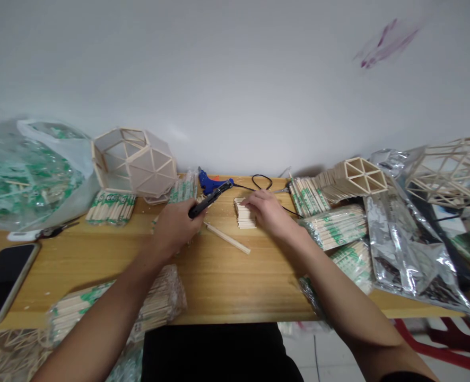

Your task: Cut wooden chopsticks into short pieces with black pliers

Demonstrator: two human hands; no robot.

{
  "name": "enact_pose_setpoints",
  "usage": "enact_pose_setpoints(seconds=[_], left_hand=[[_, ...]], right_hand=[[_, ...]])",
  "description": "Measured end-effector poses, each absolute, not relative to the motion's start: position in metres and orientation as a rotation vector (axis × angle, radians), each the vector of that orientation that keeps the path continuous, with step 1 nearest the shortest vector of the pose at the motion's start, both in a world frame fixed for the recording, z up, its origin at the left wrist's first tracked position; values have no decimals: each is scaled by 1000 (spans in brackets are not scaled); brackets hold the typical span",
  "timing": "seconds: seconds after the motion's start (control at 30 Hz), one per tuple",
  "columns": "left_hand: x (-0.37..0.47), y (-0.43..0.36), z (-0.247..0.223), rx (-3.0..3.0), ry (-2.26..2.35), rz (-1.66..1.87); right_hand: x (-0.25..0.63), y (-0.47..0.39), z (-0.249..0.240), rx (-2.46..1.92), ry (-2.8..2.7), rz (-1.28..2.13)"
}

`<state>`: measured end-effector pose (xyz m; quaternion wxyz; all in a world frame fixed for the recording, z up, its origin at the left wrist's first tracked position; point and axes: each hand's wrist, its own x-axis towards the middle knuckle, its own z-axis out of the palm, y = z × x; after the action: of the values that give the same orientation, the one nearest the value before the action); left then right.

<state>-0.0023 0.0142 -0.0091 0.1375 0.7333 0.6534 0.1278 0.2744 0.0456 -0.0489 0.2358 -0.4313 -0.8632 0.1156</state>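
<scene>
My left hand (177, 223) is closed around a slim black tool with a grey end (211, 199), probably a utility knife, though blur hides its details. It points up and to the right above the table. My right hand (266, 208) has its fingertips on a small row of short wooden sticks (246, 216) laid side by side; whether it grips one is hidden. Between the hands, longer wooden sticks (227, 237) lie at a slant on the wood. Just behind the black tool rests a blue glue gun (207, 182), with a black cable looping to its right.
Packs of wrapped chopsticks (340, 227) lie on the right, others (111, 208) on the left. Wooden lattice frames (137, 162) stand against the wall. A phone (8, 281), a plastic bag of wrappers (28, 175) and a silver bag (414, 249) flank the table (235, 292).
</scene>
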Motion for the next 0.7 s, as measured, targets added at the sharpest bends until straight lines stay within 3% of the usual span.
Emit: enact_pose_setpoints(seconds=[0.43, 0.7], left_hand=[[-4, 13, -7, 2021, 1789, 668], [-9, 11, -2, 1916, 1634, 937]], right_hand=[[267, 37, -27, -1279, -2186, 368], [315, 54, 22, -2090, -1988, 114]])
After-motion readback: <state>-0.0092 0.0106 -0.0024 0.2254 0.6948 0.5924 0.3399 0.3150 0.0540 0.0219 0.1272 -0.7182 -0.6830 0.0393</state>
